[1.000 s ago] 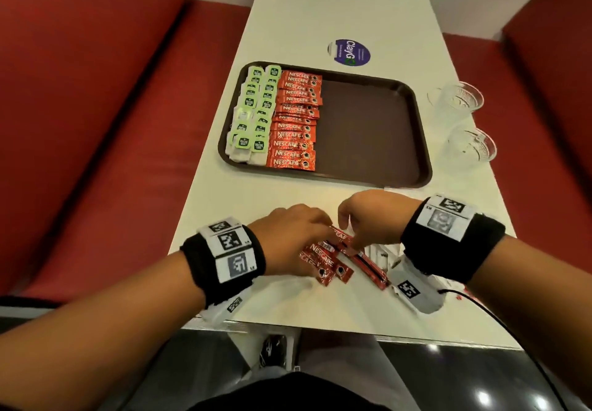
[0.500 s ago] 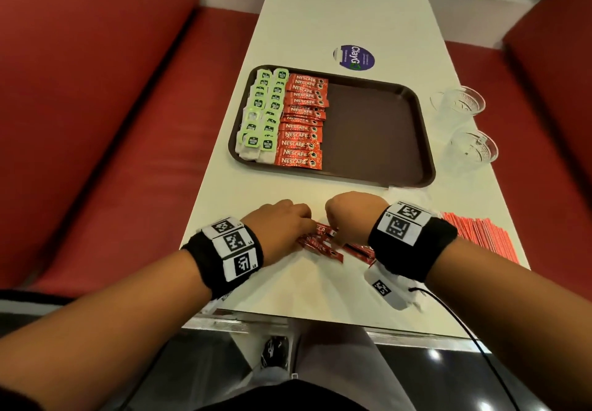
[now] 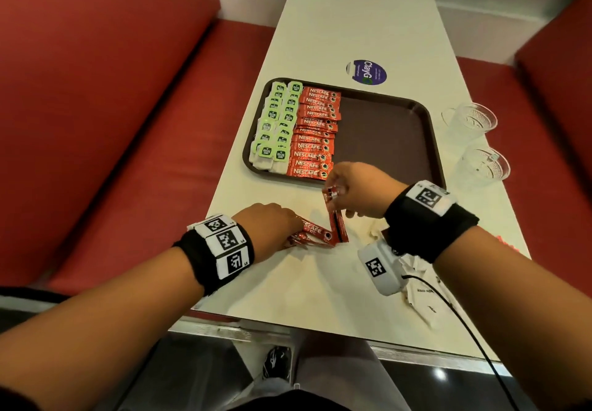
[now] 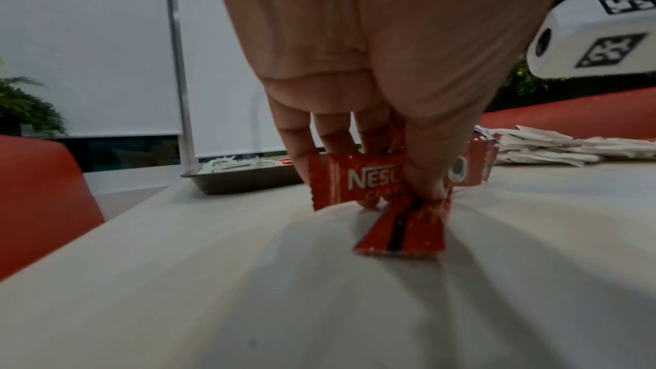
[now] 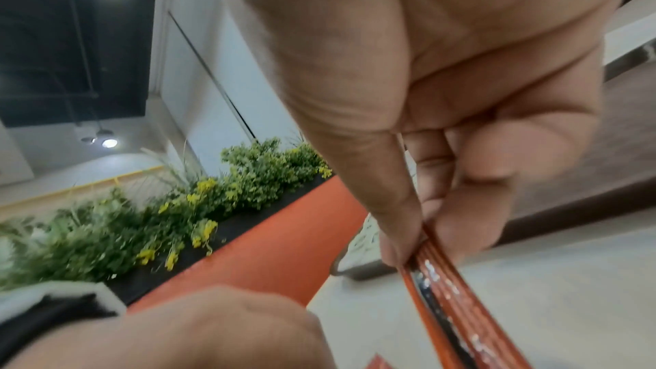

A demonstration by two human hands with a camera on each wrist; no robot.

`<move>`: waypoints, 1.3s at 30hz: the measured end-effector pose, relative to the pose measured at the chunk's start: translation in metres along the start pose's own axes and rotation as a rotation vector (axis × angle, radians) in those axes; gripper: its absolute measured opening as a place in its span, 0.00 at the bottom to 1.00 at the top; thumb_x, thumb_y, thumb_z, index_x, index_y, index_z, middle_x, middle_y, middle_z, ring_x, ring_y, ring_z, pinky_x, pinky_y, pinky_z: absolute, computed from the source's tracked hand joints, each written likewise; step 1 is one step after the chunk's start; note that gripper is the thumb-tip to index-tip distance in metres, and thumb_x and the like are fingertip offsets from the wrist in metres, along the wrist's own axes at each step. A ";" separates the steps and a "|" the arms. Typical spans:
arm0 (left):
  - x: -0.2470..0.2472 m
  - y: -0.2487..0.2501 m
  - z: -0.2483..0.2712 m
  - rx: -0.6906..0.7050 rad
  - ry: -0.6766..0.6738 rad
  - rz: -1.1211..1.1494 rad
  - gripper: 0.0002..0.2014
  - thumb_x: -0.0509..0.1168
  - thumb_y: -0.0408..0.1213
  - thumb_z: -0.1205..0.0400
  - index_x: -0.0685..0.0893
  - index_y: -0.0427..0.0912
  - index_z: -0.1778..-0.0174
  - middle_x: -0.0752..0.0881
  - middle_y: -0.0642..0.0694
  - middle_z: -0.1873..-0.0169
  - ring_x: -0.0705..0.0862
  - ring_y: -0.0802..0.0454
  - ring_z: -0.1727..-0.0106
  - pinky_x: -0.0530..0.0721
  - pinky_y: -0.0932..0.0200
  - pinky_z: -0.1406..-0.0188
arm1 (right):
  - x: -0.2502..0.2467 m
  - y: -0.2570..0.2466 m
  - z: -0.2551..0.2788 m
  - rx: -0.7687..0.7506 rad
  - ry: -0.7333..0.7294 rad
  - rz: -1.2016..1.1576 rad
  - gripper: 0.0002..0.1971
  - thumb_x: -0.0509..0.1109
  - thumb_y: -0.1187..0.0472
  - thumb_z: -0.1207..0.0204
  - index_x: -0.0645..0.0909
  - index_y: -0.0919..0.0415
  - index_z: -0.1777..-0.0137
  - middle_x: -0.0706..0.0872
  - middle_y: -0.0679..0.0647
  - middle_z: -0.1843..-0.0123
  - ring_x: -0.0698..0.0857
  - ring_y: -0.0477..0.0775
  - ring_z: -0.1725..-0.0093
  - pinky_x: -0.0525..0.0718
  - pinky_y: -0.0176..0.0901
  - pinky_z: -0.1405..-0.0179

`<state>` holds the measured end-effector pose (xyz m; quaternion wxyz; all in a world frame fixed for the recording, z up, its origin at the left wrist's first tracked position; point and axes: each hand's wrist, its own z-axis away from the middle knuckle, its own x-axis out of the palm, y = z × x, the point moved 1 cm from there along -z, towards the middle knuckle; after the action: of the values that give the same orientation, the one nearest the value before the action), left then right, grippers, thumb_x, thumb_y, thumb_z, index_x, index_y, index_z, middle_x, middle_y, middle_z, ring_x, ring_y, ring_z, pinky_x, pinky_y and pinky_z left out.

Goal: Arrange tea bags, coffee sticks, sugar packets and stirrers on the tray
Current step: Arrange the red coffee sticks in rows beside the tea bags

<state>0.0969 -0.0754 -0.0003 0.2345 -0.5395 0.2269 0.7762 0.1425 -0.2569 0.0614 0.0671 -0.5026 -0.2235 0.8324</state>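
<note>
Tea bags [image 3: 275, 122] and a column of coffee sticks [image 3: 315, 133] filled the left of the tray [image 3: 431, 141]; sugar and stirrers remained. My right hand [image 3: 358, 193] pinched red sticks [image 3: 336, 215] near its front edge; my left hand [image 3: 272, 228] gripped another glossy red stick [image 4: 358, 178] on the table [image 3: 320, 282].

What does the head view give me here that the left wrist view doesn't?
Head view only: the whole tray with its tea bags and column of coffee sticks, two clear cups, and the right hand lifting coffee sticks. Left wrist view only: the left hand's fingers pinching a coffee stick close up. Both show the left hand and the white table.
</note>
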 end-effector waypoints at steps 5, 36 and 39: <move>-0.003 0.001 -0.003 -0.003 -0.003 0.024 0.14 0.58 0.46 0.14 0.78 0.48 0.35 0.82 0.47 0.43 0.83 0.44 0.46 0.81 0.52 0.54 | -0.016 0.012 0.004 0.018 0.002 -0.155 0.07 0.69 0.59 0.20 0.79 0.58 0.45 0.90 0.54 0.59 0.91 0.52 0.63 0.91 0.47 0.61; -0.073 -0.065 -0.076 -0.468 0.541 1.628 0.20 0.70 0.45 0.20 0.77 0.36 0.39 0.75 0.50 0.70 0.65 0.59 0.79 0.65 0.63 0.80 | -0.054 0.033 -0.056 -0.134 0.105 -0.954 0.10 0.70 0.75 0.24 0.72 0.63 0.50 0.84 0.59 0.66 0.89 0.59 0.64 0.87 0.40 0.69; -0.079 -0.072 -0.085 -0.463 0.573 1.519 0.15 0.73 0.37 0.21 0.81 0.40 0.40 0.85 0.49 0.68 0.80 0.57 0.74 0.77 0.60 0.72 | -0.053 0.036 -0.068 -0.136 0.075 -0.869 0.11 0.74 0.71 0.26 0.76 0.64 0.49 0.85 0.59 0.61 0.89 0.55 0.61 0.87 0.43 0.62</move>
<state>0.2274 -0.0792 0.0400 -0.5343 -0.4509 0.4139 0.5830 0.2311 -0.2860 0.0611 0.3857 -0.3952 -0.4658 0.6914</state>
